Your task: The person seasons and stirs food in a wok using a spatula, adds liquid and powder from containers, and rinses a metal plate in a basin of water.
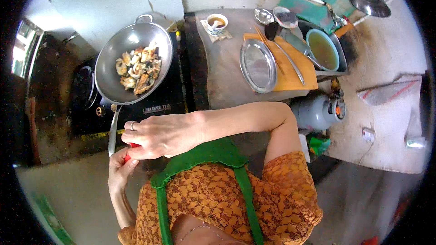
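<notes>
My right hand (160,136), with a ring on one finger, reaches across my body and closes over a small red object (135,145). Most of that object is hidden by my fingers. From below, my left hand (122,166) grips it too, thumb against the red part. Just beyond both hands is a metal wok (109,85) on a black gas stove (160,100), its long handle (114,131) running down beside my left hand. Several browned pieces of food (141,68), perhaps fried fish, lie in the wok.
Right of the stove, an oval metal plate (259,66) overlaps a cutting board (299,75) bearing chopsticks (269,49) and a long-handled ladle (289,58). A bowl of brown sauce (217,22), a blue-rimmed basin (323,49) and a gas cylinder (311,112) stand around.
</notes>
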A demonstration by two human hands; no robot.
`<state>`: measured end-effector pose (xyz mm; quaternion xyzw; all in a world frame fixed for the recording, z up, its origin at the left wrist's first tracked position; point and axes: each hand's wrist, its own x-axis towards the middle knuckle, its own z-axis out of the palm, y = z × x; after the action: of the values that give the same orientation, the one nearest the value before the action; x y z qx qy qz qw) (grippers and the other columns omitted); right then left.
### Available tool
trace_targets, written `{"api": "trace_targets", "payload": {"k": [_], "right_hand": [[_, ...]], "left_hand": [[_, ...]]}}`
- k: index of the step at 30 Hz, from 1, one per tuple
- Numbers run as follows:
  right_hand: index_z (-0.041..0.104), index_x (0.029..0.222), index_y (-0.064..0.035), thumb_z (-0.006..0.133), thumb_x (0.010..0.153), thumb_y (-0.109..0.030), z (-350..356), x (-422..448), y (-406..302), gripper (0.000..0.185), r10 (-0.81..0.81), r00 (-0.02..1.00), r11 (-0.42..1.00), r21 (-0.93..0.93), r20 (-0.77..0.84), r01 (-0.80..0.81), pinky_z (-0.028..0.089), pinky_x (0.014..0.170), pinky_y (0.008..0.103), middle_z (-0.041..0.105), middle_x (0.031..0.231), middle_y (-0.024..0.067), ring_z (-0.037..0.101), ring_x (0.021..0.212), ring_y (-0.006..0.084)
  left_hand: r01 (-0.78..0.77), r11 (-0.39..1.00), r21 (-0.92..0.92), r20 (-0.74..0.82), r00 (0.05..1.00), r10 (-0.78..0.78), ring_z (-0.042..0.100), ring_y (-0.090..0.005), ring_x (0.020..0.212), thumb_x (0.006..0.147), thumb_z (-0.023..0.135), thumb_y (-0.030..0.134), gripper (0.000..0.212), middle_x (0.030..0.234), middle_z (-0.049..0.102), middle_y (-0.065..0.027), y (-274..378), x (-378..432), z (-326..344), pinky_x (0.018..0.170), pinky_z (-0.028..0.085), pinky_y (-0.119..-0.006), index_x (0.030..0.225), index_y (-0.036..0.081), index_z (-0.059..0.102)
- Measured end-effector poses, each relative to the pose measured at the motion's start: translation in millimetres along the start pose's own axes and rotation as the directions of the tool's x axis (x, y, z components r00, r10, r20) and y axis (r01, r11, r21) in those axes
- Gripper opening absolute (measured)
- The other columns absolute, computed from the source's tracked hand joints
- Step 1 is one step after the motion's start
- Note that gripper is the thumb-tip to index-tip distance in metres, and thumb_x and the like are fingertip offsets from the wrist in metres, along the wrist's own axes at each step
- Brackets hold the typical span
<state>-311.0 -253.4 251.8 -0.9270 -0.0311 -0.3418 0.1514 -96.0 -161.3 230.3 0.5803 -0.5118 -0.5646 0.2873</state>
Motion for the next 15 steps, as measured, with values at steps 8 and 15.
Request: {"api": "trace_targets", "payload": {"k": [8,15], "right_hand": [[0.051,0.089,-0.0028,0.061,0.066,-0.008,-4.4,-46.6,-6.1,0.026,0.353,0.902,0.934,0.146,-0.247,-0.326,0.046,0.064,0.0348,0.046,0.090,0.0108,0.048,0.087,0.0266],[0.048,0.074,-0.0003,0.055,0.076,-0.022,-10.0,-67.0,-4.8,0.023,0.696,0.717,0.704,-0.237,0.044,-0.669,0.044,0.052,0.0273,0.045,0.079,0.0104,0.050,0.069,0.0200]], "left_hand": [[-0.108,0.993,0.048,0.107,0.989,0.102,0.038,-0.0032,0.056,0.078,0.062,0.024,0.025,0.063,0.049,0.0031,10.7,43.8,35.5,0.047,0.028,-0.019,0.075,0.001,0.055],[-0.074,0.996,0.045,0.135,0.989,0.067,0.038,-0.0036,0.060,0.079,0.060,0.028,0.031,0.066,0.048,0.0057,5.0,67.9,67.9,0.053,0.030,-0.019,0.087,-0.002,0.058]]}}
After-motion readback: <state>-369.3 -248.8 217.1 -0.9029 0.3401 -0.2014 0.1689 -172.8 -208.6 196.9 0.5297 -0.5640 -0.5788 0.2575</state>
